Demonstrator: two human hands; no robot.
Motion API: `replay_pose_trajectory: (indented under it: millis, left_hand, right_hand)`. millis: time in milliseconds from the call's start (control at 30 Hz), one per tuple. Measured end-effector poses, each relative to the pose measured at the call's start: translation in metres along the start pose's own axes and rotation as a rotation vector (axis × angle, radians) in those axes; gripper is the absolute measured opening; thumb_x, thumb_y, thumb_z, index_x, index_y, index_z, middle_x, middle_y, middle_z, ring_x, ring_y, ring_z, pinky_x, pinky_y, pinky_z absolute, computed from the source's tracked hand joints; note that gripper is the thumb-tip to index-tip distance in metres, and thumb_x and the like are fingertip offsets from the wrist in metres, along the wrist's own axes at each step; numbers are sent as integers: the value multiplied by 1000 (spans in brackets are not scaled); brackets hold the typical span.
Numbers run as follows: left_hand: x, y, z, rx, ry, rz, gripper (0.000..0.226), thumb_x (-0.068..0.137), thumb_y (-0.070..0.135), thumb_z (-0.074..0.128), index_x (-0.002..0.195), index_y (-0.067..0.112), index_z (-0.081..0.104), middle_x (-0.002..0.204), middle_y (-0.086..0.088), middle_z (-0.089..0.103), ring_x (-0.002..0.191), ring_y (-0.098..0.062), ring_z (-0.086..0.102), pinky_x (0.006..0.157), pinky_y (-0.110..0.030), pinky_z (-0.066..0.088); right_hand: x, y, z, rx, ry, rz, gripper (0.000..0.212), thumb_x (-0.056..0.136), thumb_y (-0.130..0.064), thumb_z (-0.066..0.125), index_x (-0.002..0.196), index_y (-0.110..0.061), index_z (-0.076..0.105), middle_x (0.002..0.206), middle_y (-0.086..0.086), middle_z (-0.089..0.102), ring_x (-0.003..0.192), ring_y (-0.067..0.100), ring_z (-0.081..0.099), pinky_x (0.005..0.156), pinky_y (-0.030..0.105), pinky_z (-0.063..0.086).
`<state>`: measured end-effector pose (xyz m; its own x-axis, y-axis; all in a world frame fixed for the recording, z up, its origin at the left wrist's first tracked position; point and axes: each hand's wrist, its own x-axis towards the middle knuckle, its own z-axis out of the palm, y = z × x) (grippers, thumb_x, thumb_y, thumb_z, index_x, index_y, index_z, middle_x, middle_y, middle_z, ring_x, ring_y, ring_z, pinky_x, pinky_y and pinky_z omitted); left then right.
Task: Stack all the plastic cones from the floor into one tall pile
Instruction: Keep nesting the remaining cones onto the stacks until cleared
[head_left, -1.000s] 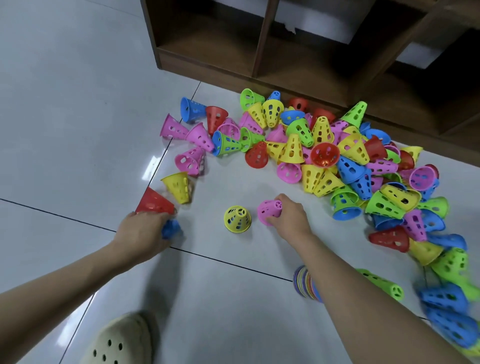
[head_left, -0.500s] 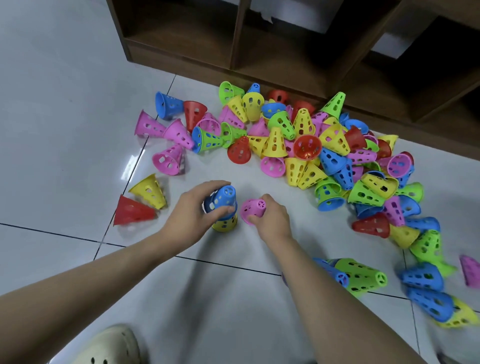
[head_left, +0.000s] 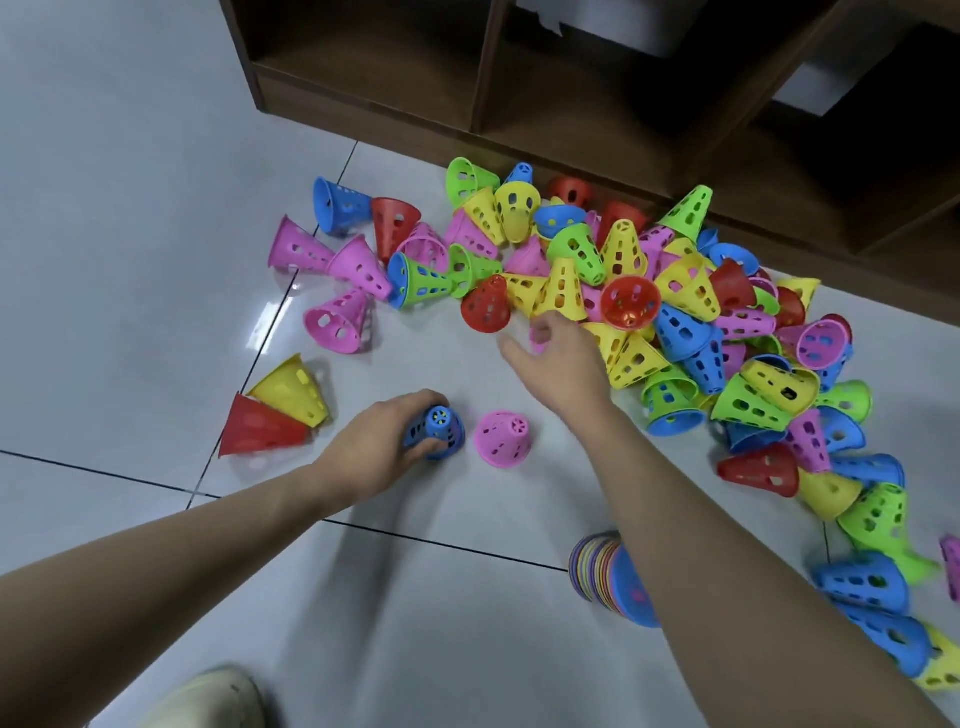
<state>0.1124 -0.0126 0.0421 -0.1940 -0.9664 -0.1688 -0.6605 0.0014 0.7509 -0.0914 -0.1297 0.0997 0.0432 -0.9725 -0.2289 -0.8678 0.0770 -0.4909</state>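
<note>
- The left hand is curled round the upright blue cone, fingers wrapped over its near and far sides, the cone's narrow top showing just past the fingertips.
- Whether another cone sits under the blue one cannot be told; the hand covers its base.
- Just right of the left hand stands a pink cone, upright on the tile floor, close beside the blue one and apart from both hands.
- The right hand is stretched out ahead of the pink cone, fingers spread loosely and gripping nothing; a bit of pink plastic shows at its fingertips, but whether it touches it cannot be told.
- Beyond and to the right of the right hand lies the heap of loose cones, red, yellow, green, blue and pink, most tipped on their sides, reaching back to the wooden shelf unit.
- Left of the left hand a red cone and a yellow cone lie on their sides, touching each other.
- Under the right forearm, nearer the person, lies a stack of nested cones on its side, its many coloured rims showing, partly hidden by the arm.
- Below the left forearm a pale shoe shows at the frame's bottom edge.
</note>
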Motion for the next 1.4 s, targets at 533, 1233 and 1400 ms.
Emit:
replay_pose_trajectory:
  millis: [533, 1233, 1400]
  left_hand:
    - [13, -7, -2, 100, 53, -8, 40, 88, 29, 71, 126, 26, 58, 116, 3, 65, 102, -19, 60, 84, -30, 46]
    - [-21, -21, -26, 201, 66, -56, 68, 66, 37, 46, 129, 16, 59, 126, 0, 63, 121, -22, 55, 105, -34, 30]
    - [-42, -35, -51, 310, 294, 36, 56, 62, 20, 53, 116, 12, 66, 126, -8, 61, 117, -33, 53, 99, -43, 39]
  right_hand:
    - [61, -17, 42, 171, -23, -68, 39, 93, -30, 68, 127, -15, 60, 120, 5, 66, 111, 24, 61, 96, 35, 50]
    - [-89, 29, 57, 203, 53, 61, 34, 97, -27, 60, 128, -11, 56, 123, 6, 58, 110, 24, 57, 89, 27, 41]
    - [-91, 39, 66, 182, 11, 42, 39, 96, -26, 63, 133, -14, 55, 129, 4, 58, 117, 21, 55, 90, 16, 34]
